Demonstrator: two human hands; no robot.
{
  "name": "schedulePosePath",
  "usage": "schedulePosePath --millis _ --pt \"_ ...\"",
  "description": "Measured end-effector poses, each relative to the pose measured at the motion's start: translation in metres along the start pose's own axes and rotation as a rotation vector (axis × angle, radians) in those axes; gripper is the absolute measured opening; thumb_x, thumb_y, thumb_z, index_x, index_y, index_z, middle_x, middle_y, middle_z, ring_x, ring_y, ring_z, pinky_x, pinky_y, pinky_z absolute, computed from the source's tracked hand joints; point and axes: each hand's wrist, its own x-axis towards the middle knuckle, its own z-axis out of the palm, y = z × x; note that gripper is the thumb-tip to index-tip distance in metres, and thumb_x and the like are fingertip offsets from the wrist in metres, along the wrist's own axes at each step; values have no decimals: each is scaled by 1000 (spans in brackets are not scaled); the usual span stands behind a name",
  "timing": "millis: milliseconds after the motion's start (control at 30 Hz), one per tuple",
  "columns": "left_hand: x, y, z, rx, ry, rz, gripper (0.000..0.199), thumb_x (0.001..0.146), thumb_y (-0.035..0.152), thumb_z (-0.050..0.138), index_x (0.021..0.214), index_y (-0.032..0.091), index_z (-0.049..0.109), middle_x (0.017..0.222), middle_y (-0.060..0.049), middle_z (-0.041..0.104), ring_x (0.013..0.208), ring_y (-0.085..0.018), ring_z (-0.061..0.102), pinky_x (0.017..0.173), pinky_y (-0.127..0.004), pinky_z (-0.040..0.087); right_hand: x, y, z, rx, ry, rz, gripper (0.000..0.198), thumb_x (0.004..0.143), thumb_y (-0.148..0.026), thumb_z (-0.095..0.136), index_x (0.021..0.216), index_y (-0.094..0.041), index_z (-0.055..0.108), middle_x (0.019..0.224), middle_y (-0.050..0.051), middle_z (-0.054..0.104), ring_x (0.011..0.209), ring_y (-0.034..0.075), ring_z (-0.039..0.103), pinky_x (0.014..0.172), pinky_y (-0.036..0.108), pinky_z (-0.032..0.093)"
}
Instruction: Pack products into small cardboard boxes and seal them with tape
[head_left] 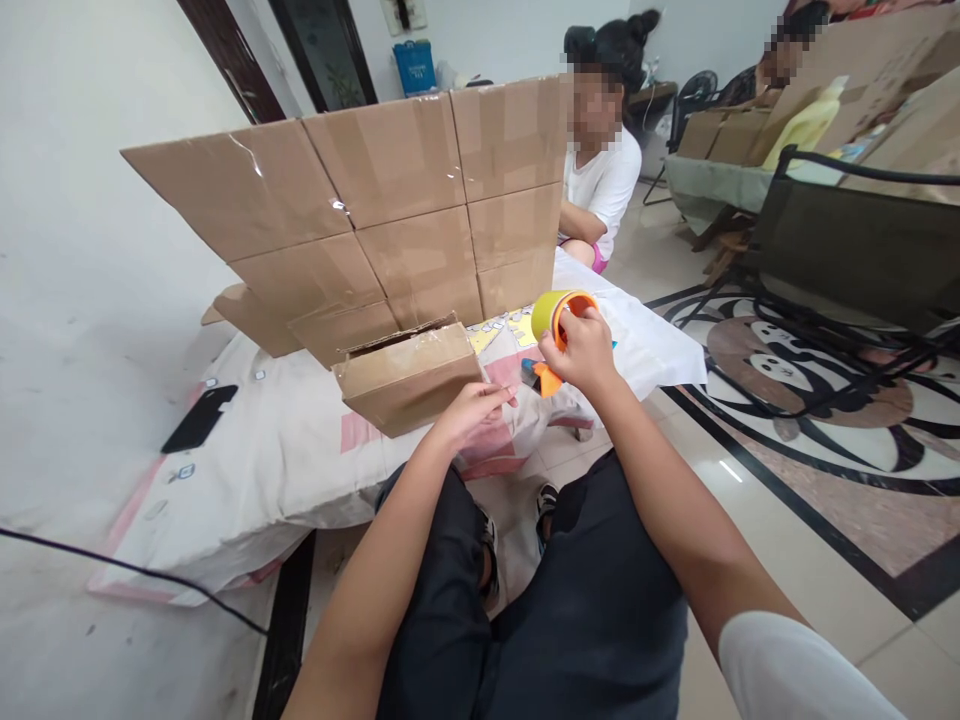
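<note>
My right hand (585, 348) is closed around an orange tape dispenser (550, 380) with a yellowish roll of tape (550, 315) on it. Just left of the dispenser's front end, my left hand (480, 408) pinches the tape's end between thumb and fingers; the clear strip itself barely shows. Beside my left hand lies a small brown cardboard box (412, 375), tilted, with a seam gaping along its top. Behind it stands a wall of joined cardboard boxes (405, 165) with shiny tape across the seams.
A black phone (199, 418) lies on the cloth-covered table (292, 455), at left. Behind the cardboard wall sits a person in a white shirt (619, 170). A dark folding chair (847, 240) stands at right, before another table with boxes and a yellow bottle (808, 125). A black cable (135, 572) hangs lower left.
</note>
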Motion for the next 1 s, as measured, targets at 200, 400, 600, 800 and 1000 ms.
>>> schedulePosePath --millis 200,400,600,800,1000 --pt "1 1 7 34 22 -7 59 67 72 74 67 14 64 46 11 21 43 -4 16 47 -24 8 -3 -1 0 78 66 7 21 80 -35 50 68 -25 37 51 -2 38 53 17 35 65 34 36" --pt "0 0 11 68 49 -5 58 65 71 76 68 14 65 45 12 20 42 -4 16 47 -25 6 -6 0 4 171 113 57 18 80 -34 50 69 -24 39 55 -2 38 56 18 36 64 34 34" --pt "-1 3 14 43 39 36 60 62 72 76 68 14 64 46 11 22 43 -4 17 48 -25 9 -9 2 10 348 160 169 20 83 -33 50 68 -24 39 60 -1 43 60 17 38 62 32 32" --pt "2 1 20 -4 55 147 57 64 69 77 69 14 65 53 8 32 46 -4 24 48 -24 14 -12 -3 16 646 203 380 27 89 -40 50 70 -22 44 62 -3 45 58 14 41 57 29 34" --pt "2 2 23 -63 52 184 58 64 70 77 70 13 66 51 9 30 47 -4 22 48 -23 15 -14 -15 21 888 232 586 24 88 -39 51 73 -20 51 67 -2 51 60 13 48 58 28 41"
